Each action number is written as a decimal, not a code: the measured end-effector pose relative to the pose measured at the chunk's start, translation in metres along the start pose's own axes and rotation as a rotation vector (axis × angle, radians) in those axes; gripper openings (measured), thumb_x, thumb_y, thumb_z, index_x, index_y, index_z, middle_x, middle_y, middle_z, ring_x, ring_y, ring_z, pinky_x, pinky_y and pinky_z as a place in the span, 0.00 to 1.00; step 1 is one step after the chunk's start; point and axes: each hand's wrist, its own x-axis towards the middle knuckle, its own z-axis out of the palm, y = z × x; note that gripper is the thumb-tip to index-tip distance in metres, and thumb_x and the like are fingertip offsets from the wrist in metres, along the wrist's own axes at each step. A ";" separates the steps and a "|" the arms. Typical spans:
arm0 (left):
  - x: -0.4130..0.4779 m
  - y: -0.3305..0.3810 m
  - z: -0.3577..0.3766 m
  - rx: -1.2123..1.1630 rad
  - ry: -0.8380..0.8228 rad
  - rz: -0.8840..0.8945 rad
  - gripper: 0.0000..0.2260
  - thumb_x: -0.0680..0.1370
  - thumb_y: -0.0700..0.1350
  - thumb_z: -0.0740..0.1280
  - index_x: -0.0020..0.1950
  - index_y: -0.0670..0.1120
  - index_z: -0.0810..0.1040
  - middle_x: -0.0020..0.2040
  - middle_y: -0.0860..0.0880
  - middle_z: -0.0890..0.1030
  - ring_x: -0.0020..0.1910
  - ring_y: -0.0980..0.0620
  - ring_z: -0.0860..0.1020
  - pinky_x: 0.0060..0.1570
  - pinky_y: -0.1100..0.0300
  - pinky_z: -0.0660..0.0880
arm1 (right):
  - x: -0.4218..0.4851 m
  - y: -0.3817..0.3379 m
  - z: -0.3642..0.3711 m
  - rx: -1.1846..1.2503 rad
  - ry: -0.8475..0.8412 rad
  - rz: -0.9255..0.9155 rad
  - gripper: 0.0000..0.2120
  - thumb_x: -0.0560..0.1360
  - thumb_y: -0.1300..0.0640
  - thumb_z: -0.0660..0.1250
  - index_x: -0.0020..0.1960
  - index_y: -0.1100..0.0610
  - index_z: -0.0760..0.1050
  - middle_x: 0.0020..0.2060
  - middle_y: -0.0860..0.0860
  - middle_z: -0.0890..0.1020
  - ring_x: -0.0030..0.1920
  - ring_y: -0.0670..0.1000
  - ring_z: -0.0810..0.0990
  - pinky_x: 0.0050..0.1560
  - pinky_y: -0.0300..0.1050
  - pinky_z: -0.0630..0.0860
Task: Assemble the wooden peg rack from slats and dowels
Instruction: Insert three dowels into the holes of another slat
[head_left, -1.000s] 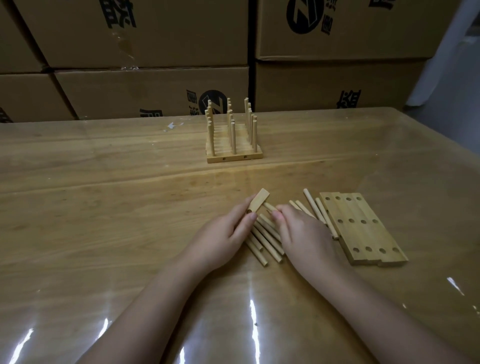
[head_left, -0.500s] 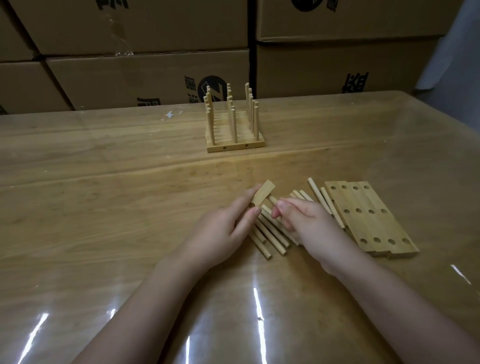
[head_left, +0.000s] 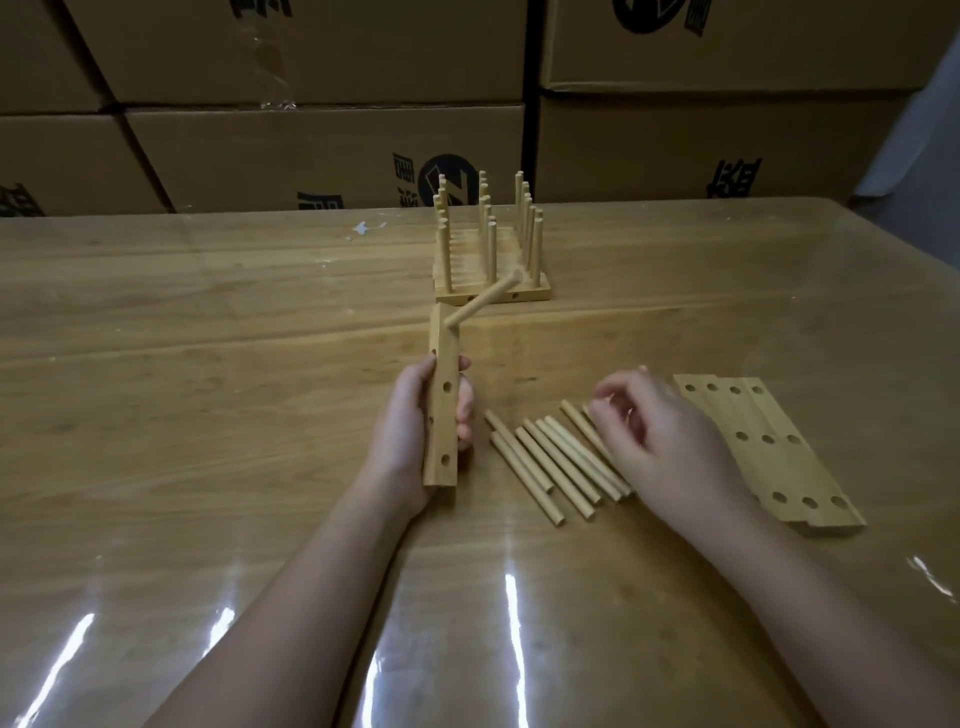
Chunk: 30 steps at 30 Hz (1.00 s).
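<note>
My left hand (head_left: 415, 431) grips a wooden slat (head_left: 442, 395) held on end above the table, its holes facing me. One dowel (head_left: 483, 300) sticks out of the slat's top hole, pointing up and right. My right hand (head_left: 657, 441) hovers with loosely curled fingers over the far ends of several loose dowels (head_left: 556, 462) lying side by side on the table; whether it pinches one I cannot tell. A stack of drilled slats (head_left: 769, 452) lies to its right. A finished peg rack (head_left: 491, 249) stands farther back.
The table (head_left: 208, 415) is glossy wood under a clear cover. Stacked cardboard boxes (head_left: 322, 150) line its far edge. Small scraps of white paper (head_left: 361, 228) lie near the back left of the rack.
My left hand lifted the slat off the dowel pile and stood it on end, now with a dowel in its top hole. My right hand moved right over the dowels.
</note>
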 end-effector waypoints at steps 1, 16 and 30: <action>0.001 0.000 0.000 -0.027 0.001 0.003 0.15 0.81 0.53 0.53 0.50 0.45 0.75 0.28 0.50 0.71 0.24 0.54 0.69 0.24 0.63 0.68 | -0.002 -0.004 0.003 -0.033 -0.081 -0.044 0.15 0.75 0.43 0.56 0.55 0.49 0.73 0.39 0.39 0.72 0.38 0.39 0.72 0.36 0.34 0.69; 0.002 0.001 0.007 -0.066 -0.003 0.049 0.17 0.83 0.51 0.50 0.47 0.42 0.72 0.23 0.49 0.68 0.20 0.55 0.66 0.19 0.65 0.66 | -0.018 -0.037 0.021 -0.252 -0.277 -0.329 0.15 0.76 0.47 0.63 0.62 0.49 0.72 0.49 0.44 0.75 0.51 0.45 0.74 0.49 0.34 0.62; -0.003 0.003 0.004 0.032 -0.028 0.033 0.16 0.77 0.55 0.57 0.44 0.45 0.75 0.25 0.49 0.71 0.20 0.54 0.68 0.20 0.65 0.67 | -0.006 -0.027 0.010 1.054 -0.135 0.310 0.06 0.70 0.58 0.68 0.46 0.57 0.79 0.37 0.56 0.83 0.36 0.50 0.81 0.34 0.38 0.76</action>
